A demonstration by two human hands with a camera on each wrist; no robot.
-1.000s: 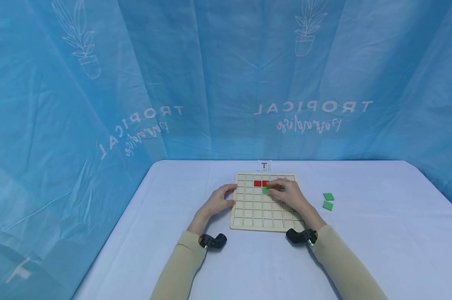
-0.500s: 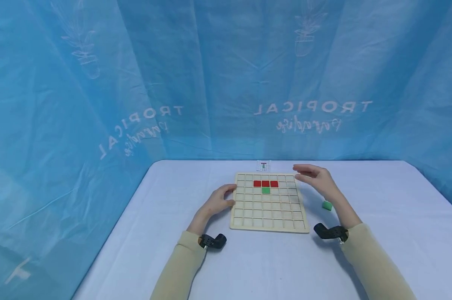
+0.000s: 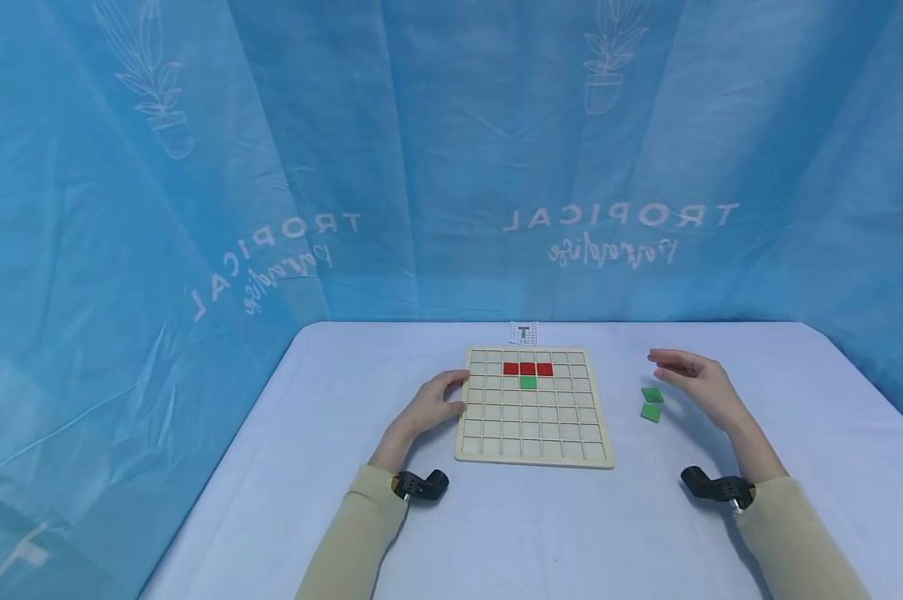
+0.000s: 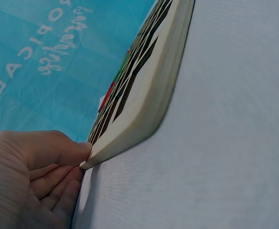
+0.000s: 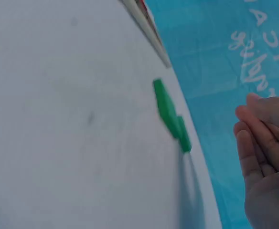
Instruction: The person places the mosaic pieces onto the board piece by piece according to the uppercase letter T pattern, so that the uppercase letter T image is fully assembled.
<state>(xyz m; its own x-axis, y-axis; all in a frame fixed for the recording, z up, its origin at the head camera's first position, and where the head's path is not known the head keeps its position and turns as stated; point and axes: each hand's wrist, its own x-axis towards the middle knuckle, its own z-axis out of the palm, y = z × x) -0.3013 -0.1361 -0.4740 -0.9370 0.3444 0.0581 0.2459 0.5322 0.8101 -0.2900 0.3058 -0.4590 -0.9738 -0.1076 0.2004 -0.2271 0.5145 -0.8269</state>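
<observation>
A pale wooden grid board (image 3: 492, 411) lies on the white table. Three red tiles (image 3: 527, 369) sit side by side in one of its upper rows, with a green tile (image 3: 528, 382) right below the middle one. My left hand (image 3: 426, 407) rests at the board's left edge, its thumb and fingertips against the rim, as the left wrist view also shows. Two loose green tiles (image 3: 651, 403) lie to the right of the board. Above and to the right of them hovers my right hand (image 3: 699, 385), holding nothing, fingers loosely bent with a gap to the thumb.
A small printed card (image 3: 524, 333) with a T-shaped pattern lies behind the board. The white tablecloth (image 3: 534, 533) reaches the table's back edge, where a blue curtain (image 3: 451, 167) hangs. Black wrist cameras (image 3: 421, 485) are strapped to both wrists.
My right hand has let go of a red tile, third in the row, and moved right, past the board to beside the loose green tiles. My left hand stays at the board's edge.
</observation>
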